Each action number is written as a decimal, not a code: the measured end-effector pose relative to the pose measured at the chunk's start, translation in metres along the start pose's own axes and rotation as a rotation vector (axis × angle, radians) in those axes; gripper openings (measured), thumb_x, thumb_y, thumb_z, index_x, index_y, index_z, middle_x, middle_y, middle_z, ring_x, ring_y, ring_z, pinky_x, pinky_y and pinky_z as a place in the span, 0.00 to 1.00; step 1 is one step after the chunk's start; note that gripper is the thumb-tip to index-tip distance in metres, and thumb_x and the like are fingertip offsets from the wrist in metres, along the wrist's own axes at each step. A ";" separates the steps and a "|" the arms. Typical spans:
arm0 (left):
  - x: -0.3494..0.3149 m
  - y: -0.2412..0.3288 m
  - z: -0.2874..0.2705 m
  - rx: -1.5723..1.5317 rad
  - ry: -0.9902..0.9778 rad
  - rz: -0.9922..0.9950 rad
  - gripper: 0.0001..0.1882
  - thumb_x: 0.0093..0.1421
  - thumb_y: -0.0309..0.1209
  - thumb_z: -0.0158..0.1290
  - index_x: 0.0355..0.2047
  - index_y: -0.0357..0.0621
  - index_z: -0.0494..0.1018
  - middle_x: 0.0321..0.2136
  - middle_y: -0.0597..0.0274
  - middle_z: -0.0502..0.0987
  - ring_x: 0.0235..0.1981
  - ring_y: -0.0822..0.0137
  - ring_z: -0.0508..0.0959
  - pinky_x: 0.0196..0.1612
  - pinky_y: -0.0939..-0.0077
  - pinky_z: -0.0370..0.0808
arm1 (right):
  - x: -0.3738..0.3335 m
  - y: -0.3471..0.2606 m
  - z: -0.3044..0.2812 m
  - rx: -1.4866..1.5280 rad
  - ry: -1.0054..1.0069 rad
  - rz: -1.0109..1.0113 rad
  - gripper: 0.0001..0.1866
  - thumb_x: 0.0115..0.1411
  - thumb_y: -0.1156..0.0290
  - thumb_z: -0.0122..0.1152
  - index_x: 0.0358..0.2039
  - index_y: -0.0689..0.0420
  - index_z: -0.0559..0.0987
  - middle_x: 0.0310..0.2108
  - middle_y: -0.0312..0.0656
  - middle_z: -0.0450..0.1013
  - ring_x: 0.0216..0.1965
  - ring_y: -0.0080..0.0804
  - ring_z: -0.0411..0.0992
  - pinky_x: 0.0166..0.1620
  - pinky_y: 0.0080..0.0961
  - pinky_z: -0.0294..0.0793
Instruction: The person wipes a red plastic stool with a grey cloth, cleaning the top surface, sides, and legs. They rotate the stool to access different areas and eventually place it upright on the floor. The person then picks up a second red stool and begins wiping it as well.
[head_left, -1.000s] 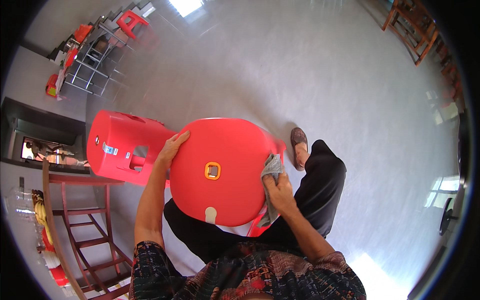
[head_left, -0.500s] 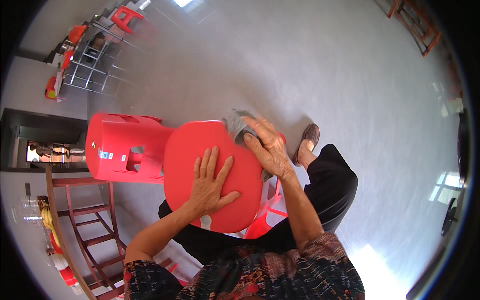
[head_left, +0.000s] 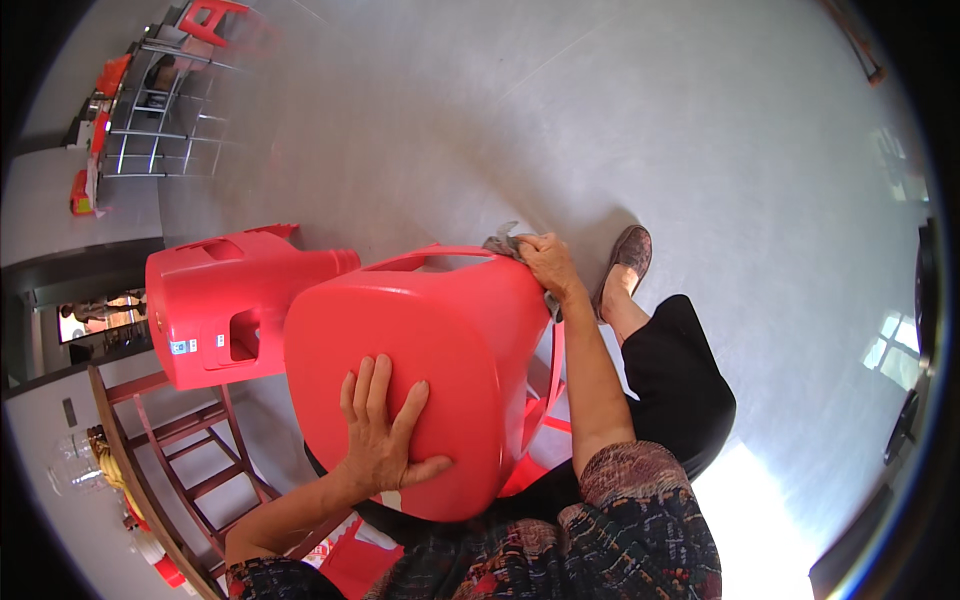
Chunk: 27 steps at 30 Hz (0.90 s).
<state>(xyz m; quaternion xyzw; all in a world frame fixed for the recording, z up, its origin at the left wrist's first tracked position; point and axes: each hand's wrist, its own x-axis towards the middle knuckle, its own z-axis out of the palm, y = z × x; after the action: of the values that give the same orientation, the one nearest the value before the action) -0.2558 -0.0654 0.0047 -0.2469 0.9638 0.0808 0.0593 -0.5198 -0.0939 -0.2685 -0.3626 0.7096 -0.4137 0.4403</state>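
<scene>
Head view shows 1 red stool (head_left: pixel 445 345) tilted in front of the person, under the left hand and left of the right hand. The 2 hands are apart: the left hand (head_left: pixel 378 430) lies flat on the seat, fingers spread; the right hand (head_left: pixel 550 268), arm extended, grips 1 grey cloth (head_left: pixel 503 242) at the stool's far side. Beyond stand 1 red stool-shaped piece (head_left: pixel 205 310), possibly stacked, and 1 brown shoe (head_left: pixel 630 250).
</scene>
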 end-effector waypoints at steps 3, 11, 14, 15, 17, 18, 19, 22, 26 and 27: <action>-0.004 -0.005 0.004 -0.013 -0.012 0.008 0.47 0.53 0.67 0.45 0.59 0.41 0.59 0.60 0.24 0.50 0.62 0.28 0.52 0.60 0.32 0.46 | 0.027 0.067 0.017 -0.066 -0.002 0.078 0.19 0.57 0.55 0.47 0.42 0.44 0.81 0.34 0.52 0.77 0.33 0.53 0.74 0.45 0.38 0.73; -0.017 -0.016 0.005 -0.047 -0.006 0.012 0.47 0.50 0.69 0.47 0.58 0.44 0.61 0.58 0.23 0.52 0.60 0.30 0.56 0.58 0.31 0.50 | 0.042 0.161 0.039 -0.377 0.162 0.504 0.21 0.56 0.55 0.50 0.51 0.36 0.77 0.45 0.51 0.75 0.50 0.52 0.70 0.56 0.43 0.64; -0.019 -0.017 0.007 -0.041 0.021 0.021 0.47 0.50 0.70 0.46 0.57 0.45 0.62 0.58 0.23 0.53 0.59 0.30 0.56 0.59 0.32 0.50 | 0.038 0.126 0.038 -0.512 0.270 0.614 0.21 0.55 0.55 0.51 0.50 0.31 0.77 0.47 0.50 0.72 0.53 0.52 0.67 0.58 0.49 0.59; -0.019 -0.018 0.008 -0.042 0.025 0.017 0.46 0.50 0.70 0.46 0.57 0.45 0.63 0.58 0.23 0.53 0.59 0.30 0.56 0.59 0.32 0.50 | 0.041 0.131 0.042 -0.643 0.351 0.562 0.20 0.55 0.55 0.51 0.49 0.32 0.78 0.45 0.49 0.72 0.50 0.50 0.69 0.54 0.46 0.64; -0.017 -0.017 0.009 -0.045 0.037 0.025 0.46 0.51 0.71 0.45 0.57 0.46 0.63 0.58 0.24 0.54 0.60 0.31 0.56 0.59 0.33 0.49 | 0.045 0.133 0.034 -0.472 0.266 0.551 0.19 0.54 0.57 0.50 0.46 0.32 0.80 0.46 0.47 0.73 0.49 0.49 0.70 0.52 0.43 0.66; -0.016 -0.017 0.007 -0.053 0.028 0.023 0.46 0.51 0.70 0.46 0.57 0.46 0.63 0.58 0.24 0.54 0.60 0.31 0.56 0.59 0.33 0.49 | 0.048 0.132 0.030 -0.388 0.223 0.540 0.19 0.54 0.58 0.50 0.45 0.33 0.81 0.46 0.46 0.74 0.49 0.48 0.70 0.51 0.42 0.67; -0.014 -0.016 0.006 -0.060 0.021 0.019 0.46 0.50 0.70 0.46 0.57 0.46 0.63 0.58 0.24 0.54 0.60 0.31 0.56 0.59 0.33 0.49 | 0.053 0.125 0.025 -0.376 0.119 0.524 0.19 0.53 0.59 0.49 0.44 0.34 0.81 0.46 0.45 0.74 0.48 0.46 0.71 0.50 0.41 0.69; -0.013 -0.014 0.004 -0.059 0.007 0.009 0.46 0.50 0.69 0.48 0.56 0.45 0.63 0.58 0.24 0.54 0.60 0.30 0.56 0.60 0.33 0.48 | 0.060 0.102 0.023 -0.377 -0.118 0.452 0.19 0.52 0.61 0.48 0.41 0.38 0.83 0.45 0.42 0.76 0.47 0.42 0.72 0.48 0.38 0.71; -0.009 -0.012 0.003 -0.071 -0.005 -0.001 0.45 0.50 0.68 0.49 0.56 0.43 0.64 0.59 0.24 0.53 0.61 0.30 0.55 0.60 0.34 0.47 | 0.066 0.079 0.023 -0.449 -0.283 0.298 0.20 0.51 0.60 0.46 0.40 0.43 0.83 0.43 0.41 0.77 0.46 0.40 0.73 0.48 0.35 0.71; -0.007 -0.011 0.003 -0.063 0.000 0.003 0.45 0.50 0.67 0.49 0.56 0.42 0.64 0.59 0.24 0.52 0.61 0.30 0.54 0.60 0.35 0.47 | 0.067 0.073 0.020 -0.460 -0.343 0.256 0.20 0.51 0.60 0.46 0.40 0.44 0.83 0.42 0.41 0.77 0.46 0.40 0.73 0.48 0.34 0.71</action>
<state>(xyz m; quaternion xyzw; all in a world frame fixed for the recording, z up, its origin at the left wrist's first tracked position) -0.2439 -0.0715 0.0014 -0.2474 0.9612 0.1110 0.0515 -0.5353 -0.1290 -0.3621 -0.4250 0.7399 -0.1164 0.5083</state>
